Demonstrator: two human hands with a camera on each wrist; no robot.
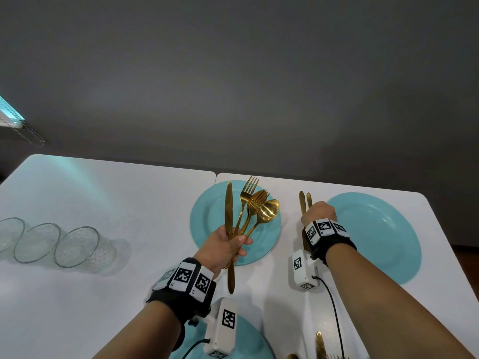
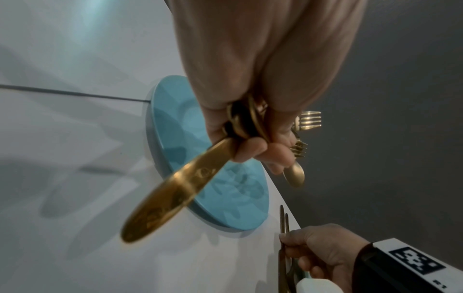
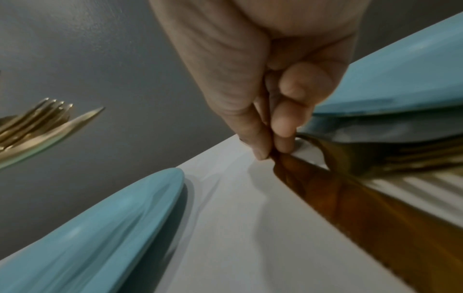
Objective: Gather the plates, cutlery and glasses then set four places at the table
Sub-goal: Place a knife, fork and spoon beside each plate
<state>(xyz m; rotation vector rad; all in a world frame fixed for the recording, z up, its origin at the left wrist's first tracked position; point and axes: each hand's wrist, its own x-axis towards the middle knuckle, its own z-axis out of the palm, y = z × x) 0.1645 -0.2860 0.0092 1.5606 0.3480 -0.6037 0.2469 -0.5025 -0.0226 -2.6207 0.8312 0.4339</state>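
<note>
right wrist: blurred gold cutlery

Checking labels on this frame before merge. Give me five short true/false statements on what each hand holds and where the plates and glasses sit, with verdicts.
1. The left hand grips a bunch of gold metal cutlery. True.
2. The right hand is empty. False: it pinches gold cutlery pieces lying on the white table.
3. Three clear textured glasses stand at the table's left. True.
4. The glasses are placed beside the round turquoise plates. False: they are grouped together, well apart from the plates.
5. The left hand's bunch holds only knives. False: forks and a spoon show too.
</note>
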